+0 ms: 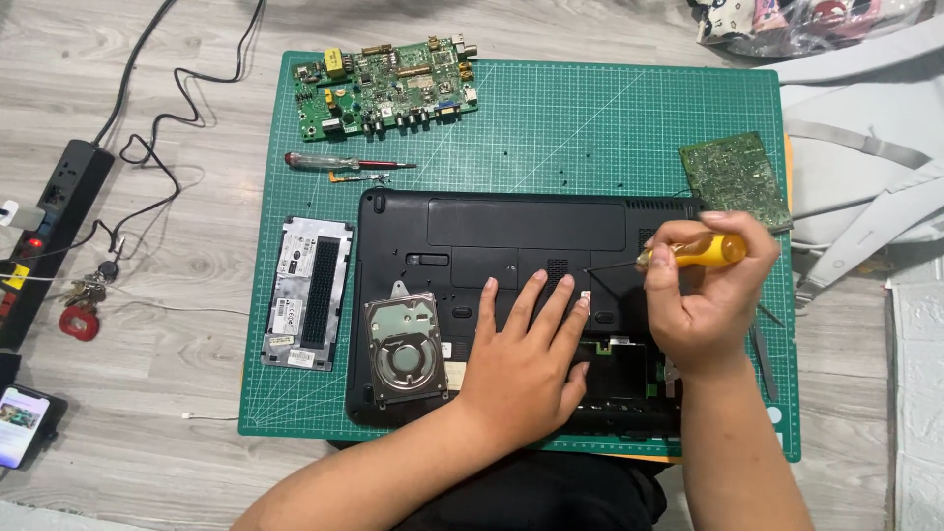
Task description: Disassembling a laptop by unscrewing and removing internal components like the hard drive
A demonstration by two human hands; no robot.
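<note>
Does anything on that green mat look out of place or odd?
Yes: a bare hard drive lies tilted on the upturned laptop, and a removed cover panel lies beside it. Tiny dark specks, perhaps screws, are scattered on the mat.

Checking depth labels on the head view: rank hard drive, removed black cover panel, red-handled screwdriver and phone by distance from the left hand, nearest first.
1. Hard drive: just left of the left hand, resting on the laptop's underside.
2. Removed black cover panel: on the green cutting mat, left of the laptop.
3. Red-handled screwdriver: on the mat above the laptop.
4. Phone: on the floor, far left edge.
</note>
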